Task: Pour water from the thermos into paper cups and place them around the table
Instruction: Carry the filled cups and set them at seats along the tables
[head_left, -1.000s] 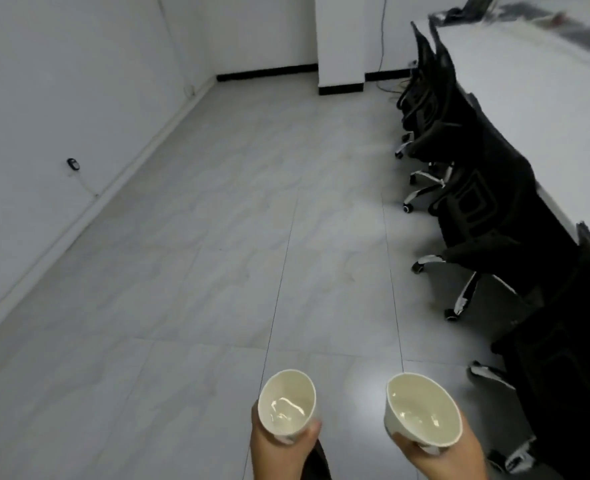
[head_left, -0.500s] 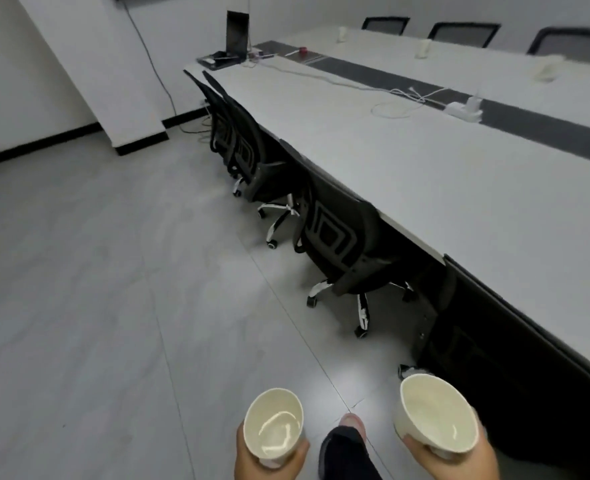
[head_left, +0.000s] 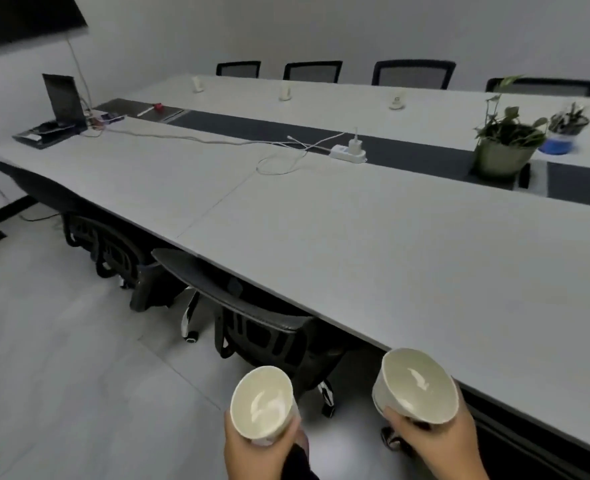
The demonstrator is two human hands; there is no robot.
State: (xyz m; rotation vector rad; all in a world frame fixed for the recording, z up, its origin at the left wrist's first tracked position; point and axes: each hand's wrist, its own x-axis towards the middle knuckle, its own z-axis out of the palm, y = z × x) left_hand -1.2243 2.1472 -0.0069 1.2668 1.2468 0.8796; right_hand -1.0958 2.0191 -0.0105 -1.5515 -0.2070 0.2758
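While the person stands at the near edge of the long white conference table (head_left: 373,237), each hand grasps one pale round paper cup holding water: the left hand (head_left: 255,452) wraps the left cup (head_left: 262,403) at six o'clock, the right hand (head_left: 435,441) clasps the right cup (head_left: 416,386) at five o'clock. Three more cups stand along the table's far side near twelve.

both hands, left (head_left: 255,452) and right (head_left: 435,445), curl upward, each gripping something.
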